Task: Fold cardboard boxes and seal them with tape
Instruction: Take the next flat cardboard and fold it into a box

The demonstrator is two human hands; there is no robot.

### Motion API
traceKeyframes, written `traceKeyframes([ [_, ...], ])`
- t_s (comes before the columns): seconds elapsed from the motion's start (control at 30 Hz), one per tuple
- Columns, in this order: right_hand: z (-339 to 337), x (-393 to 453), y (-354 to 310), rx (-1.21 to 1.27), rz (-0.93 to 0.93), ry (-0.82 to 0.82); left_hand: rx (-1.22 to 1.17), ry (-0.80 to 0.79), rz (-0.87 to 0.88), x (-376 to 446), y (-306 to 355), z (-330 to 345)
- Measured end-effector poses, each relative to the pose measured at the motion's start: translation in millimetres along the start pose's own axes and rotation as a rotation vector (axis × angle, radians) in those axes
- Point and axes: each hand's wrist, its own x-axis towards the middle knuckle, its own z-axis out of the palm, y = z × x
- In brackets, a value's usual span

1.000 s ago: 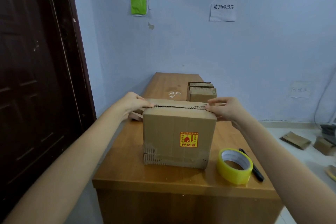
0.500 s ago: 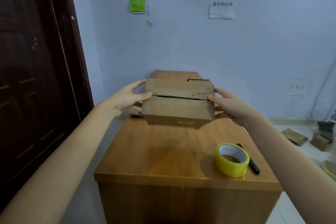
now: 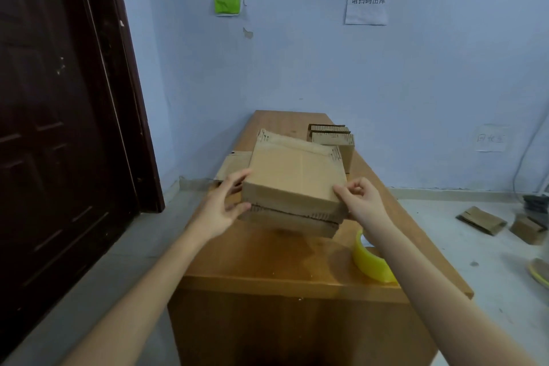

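Two hands, left hand [image 3: 222,208] and right hand [image 3: 363,201], hold one cardboard box [image 3: 294,178].

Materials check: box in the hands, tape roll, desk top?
Box: corrugated cardboard, matte brown; fluted edges show along the seam.
Tape roll: looks like translucent yellow plastic film, glossy.
Desk: wood or wood-look laminate, orange-brown and semi-glossy with faint reflections; which one, I cannot tell.
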Motion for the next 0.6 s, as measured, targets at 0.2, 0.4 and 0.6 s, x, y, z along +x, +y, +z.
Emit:
traceKeyframes([
  [0.2,-4.5,-4.2,24.5,-0.068,0.05,-0.062,-0.051,-0.057,-0.159,-15.4,-38.6,15.0],
  [0.4,-19.1,-0.2,13.5,-0.156,0.014,-0.334,0.012,-0.101,-0.232,-17.1,-53.7,16.6],
  [0.6,-9.7,-11.4,21.4,-0.178,-0.132,-0.307,0.103,-0.082,-0.217,-12.7,-49.1,19.6],
])
